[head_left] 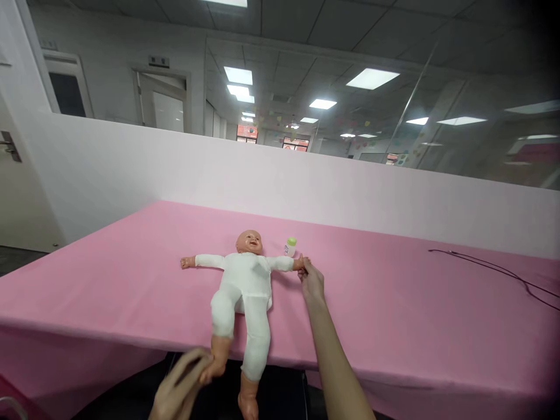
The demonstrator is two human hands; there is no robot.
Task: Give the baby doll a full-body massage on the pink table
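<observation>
A baby doll (245,280) in white clothing lies on its back on the pink-covered table, arms spread and legs pointing toward me. Its head is at the far end, and its lower legs hang over the near edge. My right hand (313,282) is closed around the doll's small hand on the right side. At the bottom, my left hand (179,388) curls its fingers against the doll's left-side foot; blur softens the fingertips. Just beyond the arm in my right hand stands a small clear bottle (289,247) with a green cap.
The pink tablecloth (394,315) drapes over the front edge. A thin black cable (490,266) lies on the right side. Behind the table runs a low white wall (280,184) with glass above. A door (20,175) stands at the far left.
</observation>
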